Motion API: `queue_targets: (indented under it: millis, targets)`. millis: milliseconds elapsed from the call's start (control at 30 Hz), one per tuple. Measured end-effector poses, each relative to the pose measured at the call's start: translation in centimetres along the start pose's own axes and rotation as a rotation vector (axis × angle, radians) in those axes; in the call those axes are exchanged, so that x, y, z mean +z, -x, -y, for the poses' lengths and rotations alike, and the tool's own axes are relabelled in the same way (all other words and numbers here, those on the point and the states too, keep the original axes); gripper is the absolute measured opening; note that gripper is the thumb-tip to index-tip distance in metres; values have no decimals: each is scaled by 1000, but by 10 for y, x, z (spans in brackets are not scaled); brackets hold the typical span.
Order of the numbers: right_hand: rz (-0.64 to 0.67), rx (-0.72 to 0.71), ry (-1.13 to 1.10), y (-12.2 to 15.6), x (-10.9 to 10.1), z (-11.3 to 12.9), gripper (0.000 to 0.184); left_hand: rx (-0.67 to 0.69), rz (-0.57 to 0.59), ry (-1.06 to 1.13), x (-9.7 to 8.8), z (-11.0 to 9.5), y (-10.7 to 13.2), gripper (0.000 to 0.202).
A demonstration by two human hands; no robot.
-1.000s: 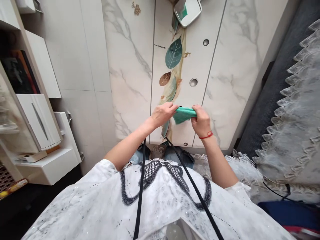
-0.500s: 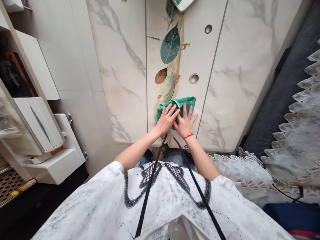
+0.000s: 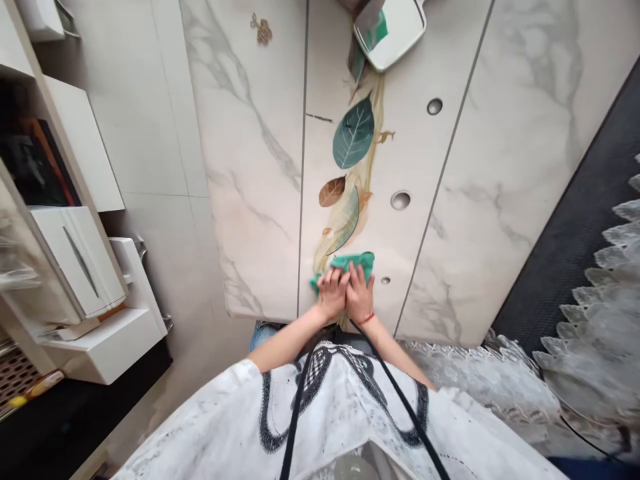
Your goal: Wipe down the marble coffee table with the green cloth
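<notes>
A bunched green cloth (image 3: 354,261) lies on the marble-patterned table (image 3: 260,220), close to the edge nearest my body. My left hand (image 3: 332,293) grips its left part, with a bit of cloth poking out past the fingers. Close beside it, my right hand (image 3: 360,297) has its fingers bent over the right part of the cloth. The hands nearly touch each other. Much of the cloth is hidden beneath them, and motion blurs the fingertips slightly.
A white-framed mirror (image 3: 393,33) lies at the far side of the table, reflecting something green. A small chain (image 3: 261,29) rests at the far left. White shelving (image 3: 75,260) stands to the left; a lace-trimmed cover (image 3: 600,313) lies to the right.
Both hands have drawn the cloth toward my body, and it is more bunched. The fingers, spread before, are now closer together. My view has tilted up, showing the mirror and the chain more fully.
</notes>
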State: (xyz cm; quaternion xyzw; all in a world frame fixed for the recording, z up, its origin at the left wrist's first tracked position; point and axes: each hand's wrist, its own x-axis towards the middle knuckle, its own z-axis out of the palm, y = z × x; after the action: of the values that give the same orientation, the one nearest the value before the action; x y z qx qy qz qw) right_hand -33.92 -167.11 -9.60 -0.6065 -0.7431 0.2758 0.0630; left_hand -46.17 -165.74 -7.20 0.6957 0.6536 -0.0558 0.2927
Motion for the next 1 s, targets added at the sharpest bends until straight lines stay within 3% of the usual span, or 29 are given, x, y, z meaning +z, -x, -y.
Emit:
queue_targets:
  millis: [100,167,233,300,467,567,633,800,867,933,1000]
  targets:
    - [-163,-57,15,-171,-30,-20,57,52,-168,30,-65,12,-152,53]
    - [-191,-117,14,-261,-50,-31,59,151,-243,73,-106,22,-232,57]
    - [-166,-166,6,-305,-66,-36,60,216,-227,98,-134,27,-272,57]
    - [-133,-186,-4,-314,-74,-36,60,250,-186,99,-148,26,-277,56]
    - [-100,-135,-24,-294,-77,-24,61,229,-160,64,-152,18,-252,53]
    - [-59,-69,-39,-254,-69,-11,59,186,-101,60,-138,18,-217,56]
    - [-30,-48,-74,-195,-58,3,59,153,-23,78,-117,21,-166,58]
    - [4,67,-303,11,-34,50,59,87,189,135,-32,27,36,62]
    - [-64,117,-369,62,-30,66,56,72,249,249,-1,28,97,66]
    - [-181,127,-394,70,-29,73,61,17,233,297,13,26,113,64]
    - [-276,104,-393,31,-29,69,75,-37,180,259,2,23,77,59]
